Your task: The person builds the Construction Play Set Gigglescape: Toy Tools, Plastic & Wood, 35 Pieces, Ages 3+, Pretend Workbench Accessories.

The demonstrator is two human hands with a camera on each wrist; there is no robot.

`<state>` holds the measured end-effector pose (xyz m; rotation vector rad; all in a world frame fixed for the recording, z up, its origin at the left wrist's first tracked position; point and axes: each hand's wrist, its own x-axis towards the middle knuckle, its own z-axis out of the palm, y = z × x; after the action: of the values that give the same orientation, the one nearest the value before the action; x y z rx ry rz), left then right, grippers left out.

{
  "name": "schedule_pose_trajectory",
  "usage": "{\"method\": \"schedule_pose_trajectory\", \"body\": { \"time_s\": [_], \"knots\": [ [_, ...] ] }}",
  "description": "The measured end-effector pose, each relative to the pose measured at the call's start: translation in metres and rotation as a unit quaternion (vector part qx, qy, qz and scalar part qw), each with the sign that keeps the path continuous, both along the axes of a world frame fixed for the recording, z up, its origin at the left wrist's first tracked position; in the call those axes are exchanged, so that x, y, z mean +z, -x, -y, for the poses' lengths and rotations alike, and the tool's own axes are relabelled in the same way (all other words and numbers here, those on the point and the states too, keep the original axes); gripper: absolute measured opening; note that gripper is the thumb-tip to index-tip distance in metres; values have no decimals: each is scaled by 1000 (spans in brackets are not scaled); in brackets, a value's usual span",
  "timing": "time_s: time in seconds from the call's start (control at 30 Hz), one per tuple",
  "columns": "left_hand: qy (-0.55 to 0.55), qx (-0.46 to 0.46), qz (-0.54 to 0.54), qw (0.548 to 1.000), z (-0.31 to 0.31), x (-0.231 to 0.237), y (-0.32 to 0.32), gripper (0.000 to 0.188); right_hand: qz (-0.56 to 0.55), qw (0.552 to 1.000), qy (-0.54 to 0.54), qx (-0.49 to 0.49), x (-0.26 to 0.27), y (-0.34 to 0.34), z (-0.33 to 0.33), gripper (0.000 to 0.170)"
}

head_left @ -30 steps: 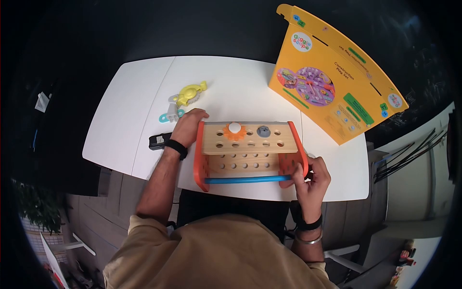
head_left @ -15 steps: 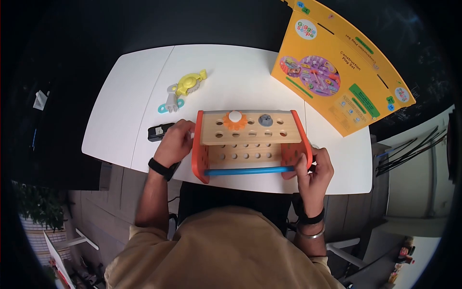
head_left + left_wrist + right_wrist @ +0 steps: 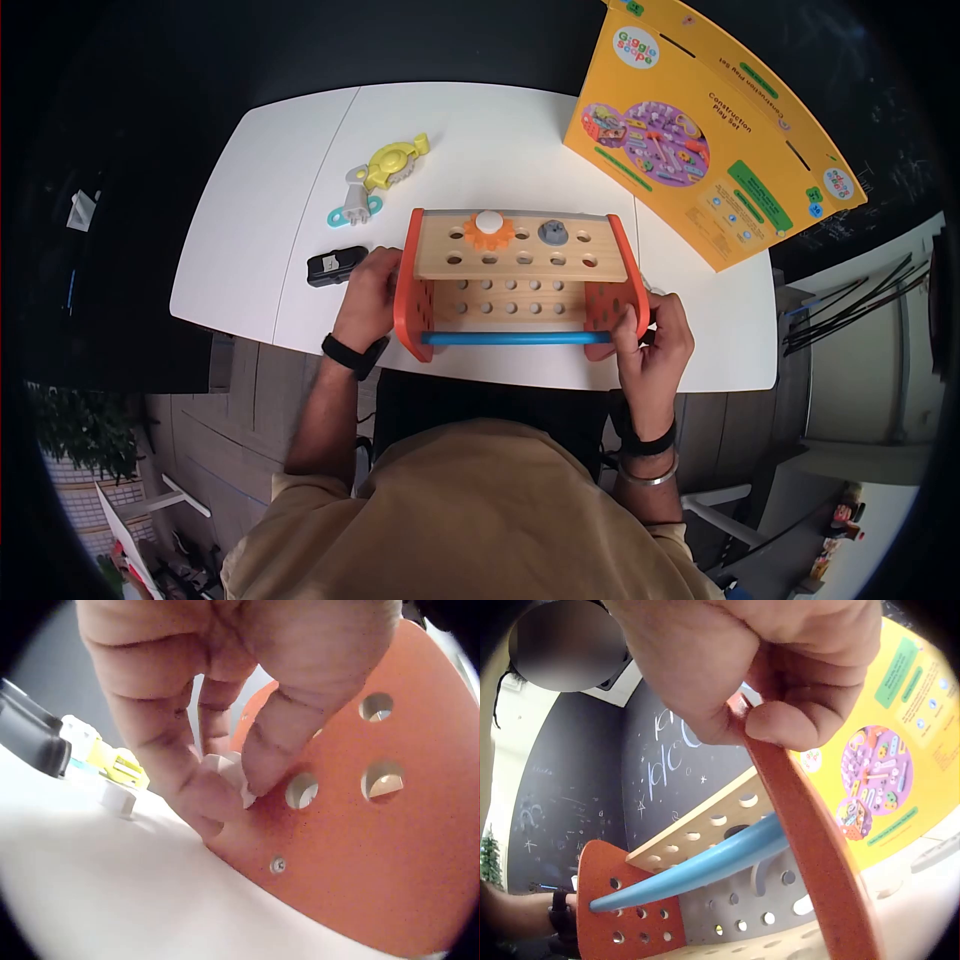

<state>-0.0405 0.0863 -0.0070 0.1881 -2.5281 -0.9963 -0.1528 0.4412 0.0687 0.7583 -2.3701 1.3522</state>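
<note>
The fingers (image 3: 281, 739) of my left hand (image 3: 367, 298) are drawn nearly together, pinching a small white piece (image 3: 228, 769) in the middle of the left wrist view. It sits right by the outer face of the left orange panel (image 3: 352, 855); I can't tell whether it is in a hole. My right hand (image 3: 655, 350), right of centre in the head view, has its fingers curled, gripping the edge of the right orange panel (image 3: 806, 802) with the thumb against it.

Between my hands, at the centre of the head view, the toy workbench (image 3: 500, 272) stands on the desk (image 3: 255, 230), its blue bar (image 3: 520, 338) running across the side nearest me. On its holed wooden top, an orange gear (image 3: 487, 243) with a white centre sits left of a grey piece (image 3: 553, 233).

Further out, a black case (image 3: 335, 266) lies just left of my left hand. Above it, at upper left, a grey and teal tool (image 3: 356, 200) touches a yellow toy saw (image 3: 393, 162). A yellow box (image 3: 720, 150) fills the upper right.
</note>
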Motion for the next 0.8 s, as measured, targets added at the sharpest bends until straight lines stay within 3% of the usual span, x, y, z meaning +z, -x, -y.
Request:
{"method": "schedule_pose_trajectory", "body": {
  "time_s": [0.1, 0.17, 0.27, 0.33, 0.37, 0.4, 0.43, 0.5, 0.53, 0.57, 0.6, 0.67, 0.73, 0.77, 0.8],
  "knots": [
    [30, -4, 7, 1000, -6, 14, 2, 36, 7, 1000, 4, 3, 1, 0, 0, 13],
    [-65, -26, 31, 997, -7, 22, 0, 40, 9, 1000, 0, 1, 1, 0, -1, 14],
    [-94, -11, 61, 994, -11, 29, -1, 45, -3, 1000, -1, 3, 0, 0, 0, 13],
    [-98, -5, 54, 994, -11, 30, -3, 46, 21, 999, 23, 8, -2, 0, 1, 11],
    [-103, 3, 44, 994, -11, 30, -2, 47, 91, 994, 67, 2, -10, -2, 2, 10],
    [-90, -10, 42, 995, -5, 24, -3, 56, 58, 998, 38, -2, -15, -1, 1, 13],
    [-147, 2, 34, 989, 0, 15, -4, 63, 80, 995, 57, 11, -16, -4, 3, 17],
    [-370, -6, 2, 929, -3, 8, -2, 74, 104, 991, 72, 34, -19, -10, 10, 29],
    [-525, -22, -15, 851, -7, 11, -3, 79, 109, 991, 69, 47, -20, -12, 12, 37],
    [-480, -69, -23, 874, -1, 8, -6, 79, 86, 993, 54, 60, -17, -13, 13, 44],
    [-581, -22, -56, 811, -17, 27, -3, 79, 65, 994, 38, 75, -15, -14, 14, 51],
    [-499, -21, -25, 866, -6, 28, -6, 79, 92, 990, 58, 84, -20, -14, 12, 54],
    [-424, -5, -6, 906, 4, 26, -13, 79, 137, 974, 68, 165, -22, -7, 9, 54],
    [-400, 4, 3, 917, 9, 25, -17, 79, 143, 971, 81, 171, -22, -4, 8, 36],
    [-383, 12, 9, 924, 12, 24, -21, 79, 141, 972, 80, 171, -24, 4, 5, 36]
  ]
}}
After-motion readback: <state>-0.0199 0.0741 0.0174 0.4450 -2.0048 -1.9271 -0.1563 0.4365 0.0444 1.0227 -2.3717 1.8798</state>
